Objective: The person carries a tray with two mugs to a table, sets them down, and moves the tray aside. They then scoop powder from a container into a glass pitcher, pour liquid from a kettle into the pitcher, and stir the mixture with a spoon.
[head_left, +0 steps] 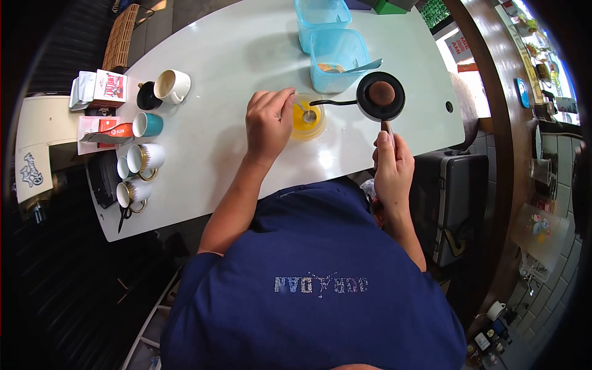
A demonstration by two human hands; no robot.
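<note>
My left hand (269,118) pinches the handle of a metal spoon (309,116). The spoon's bowl is in a clear round container (316,134) with yellow contents (299,124). My right hand (393,161) grips the handle of a black kettle (398,111) with a brown round knob on its lid. The kettle's thin spout (338,103) points left, its tip over the container's rim area. Just behind stands a light blue plastic tub (320,77) with something tan inside and a flat blade-like piece (368,66) across its rim.
A second blue tub (303,23) stands farther back on the white table (234,68). Along the left edge sit a white mug (172,86), a teal cup (148,124), patterned cups (147,158) and packets (110,86). A dark hard case (462,197) stands right of the table.
</note>
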